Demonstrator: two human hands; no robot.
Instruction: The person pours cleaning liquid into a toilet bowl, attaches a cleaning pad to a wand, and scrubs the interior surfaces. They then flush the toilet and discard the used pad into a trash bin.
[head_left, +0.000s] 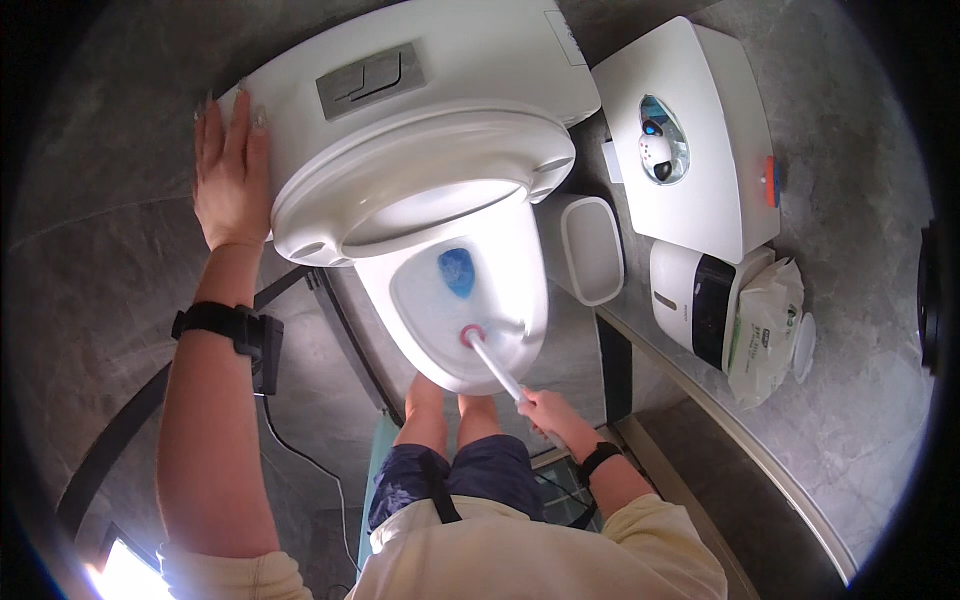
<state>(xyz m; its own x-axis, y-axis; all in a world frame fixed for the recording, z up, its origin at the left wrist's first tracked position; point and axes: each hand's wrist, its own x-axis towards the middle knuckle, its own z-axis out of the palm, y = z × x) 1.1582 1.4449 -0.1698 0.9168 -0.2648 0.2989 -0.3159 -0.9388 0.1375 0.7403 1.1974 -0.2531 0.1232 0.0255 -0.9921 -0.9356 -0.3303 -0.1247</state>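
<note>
A white toilet bowl (534, 277) stands before me with its seat and lid raised, and blue liquid (456, 271) lies at the bottom. My right hand (551, 414) is closed around the white handle of a toilet brush (496, 366) at the front of the bowl. The brush's round pink-ringed head (472, 335) is against the inner front wall; its far side is hidden. My left hand (231, 169) rests flat, fingers extended, on the left end of the white cistern (480, 45), which has a grey flush plate (370, 80). That hand holds nothing.
Right of the bowl stands a narrow white bin (592, 251). Beyond it, a white box-shaped unit (690, 135), a white-and-black dispenser (694, 304) and a soft pack of wipes or tissues (766, 337) line the grey wall. A cable (304, 456) hangs beside my left forearm.
</note>
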